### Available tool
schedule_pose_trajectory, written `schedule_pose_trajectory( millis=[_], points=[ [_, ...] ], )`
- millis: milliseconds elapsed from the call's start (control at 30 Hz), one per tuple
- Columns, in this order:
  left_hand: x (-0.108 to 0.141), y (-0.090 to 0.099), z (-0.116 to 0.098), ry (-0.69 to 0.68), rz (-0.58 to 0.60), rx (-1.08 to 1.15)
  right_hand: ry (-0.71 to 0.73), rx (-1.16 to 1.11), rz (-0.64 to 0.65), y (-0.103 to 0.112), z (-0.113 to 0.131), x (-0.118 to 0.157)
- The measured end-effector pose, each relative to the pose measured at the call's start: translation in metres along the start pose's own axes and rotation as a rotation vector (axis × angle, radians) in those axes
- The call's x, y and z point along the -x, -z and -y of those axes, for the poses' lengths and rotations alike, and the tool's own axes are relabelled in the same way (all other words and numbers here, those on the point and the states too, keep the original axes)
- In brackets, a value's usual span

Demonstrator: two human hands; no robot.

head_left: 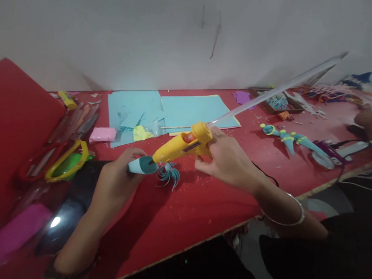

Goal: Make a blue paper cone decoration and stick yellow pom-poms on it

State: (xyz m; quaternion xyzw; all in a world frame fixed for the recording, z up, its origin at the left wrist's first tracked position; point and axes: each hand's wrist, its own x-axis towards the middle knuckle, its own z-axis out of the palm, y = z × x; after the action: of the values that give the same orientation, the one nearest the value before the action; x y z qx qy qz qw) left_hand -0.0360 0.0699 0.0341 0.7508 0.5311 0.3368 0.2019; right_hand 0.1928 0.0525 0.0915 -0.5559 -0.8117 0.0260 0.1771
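Toward the left edge of the red desk (168, 235) there lies a yellow loop handle (85, 152), and behind it a pink packet (102, 134). The left hand (116, 175) is closed on a blue paper cone (135, 166), whose open mouth turns to the right. At this mouth is the tip of a yellow glue gun (180, 147); I cannot tell if it touches. Just below are curled blue strips (169, 175). Along the back edge lie blue sheets (196, 108). The right hand (228, 160), apart from the left, grasps the gun, from which a clear glue stick (266, 95) slants up. Toward the right edge lies a blue piece with yellow trim (287, 138), and beyond it another person's blurred hand (369, 120)
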Motion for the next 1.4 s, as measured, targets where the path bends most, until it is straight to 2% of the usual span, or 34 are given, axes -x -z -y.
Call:
schedule_pose_trajectory(
  millis=[300,500,667,867,1033,1233,1400],
  points=[
    [0.0,0.004,-0.009,0.054,0.078,-0.026,-0.001,0.059,-0.037,-0.004,0.001,-0.002],
    [-0.003,0.002,-0.009,0.0,0.123,0.02,0.004,0.043,-0.083,-0.003,0.003,-0.002],
    [-0.003,0.001,-0.006,-0.018,0.115,0.011,0.045,-0.001,-0.213,-0.005,0.002,-0.002],
    [-0.002,0.002,-0.005,0.029,0.155,-0.007,-0.005,0.018,-0.389,-0.007,-0.009,-0.001],
    [-0.001,0.003,0.0,0.066,0.133,-0.031,-0.166,0.025,-0.42,-0.012,-0.042,0.008],
    [-0.005,0.006,-0.001,0.162,0.14,-0.153,-0.475,0.079,-0.443,-0.017,-0.115,0.043],
    [-0.009,0.006,-0.003,0.216,0.186,-0.272,-0.578,0.202,-0.42,-0.029,-0.169,0.072]
  ],
)
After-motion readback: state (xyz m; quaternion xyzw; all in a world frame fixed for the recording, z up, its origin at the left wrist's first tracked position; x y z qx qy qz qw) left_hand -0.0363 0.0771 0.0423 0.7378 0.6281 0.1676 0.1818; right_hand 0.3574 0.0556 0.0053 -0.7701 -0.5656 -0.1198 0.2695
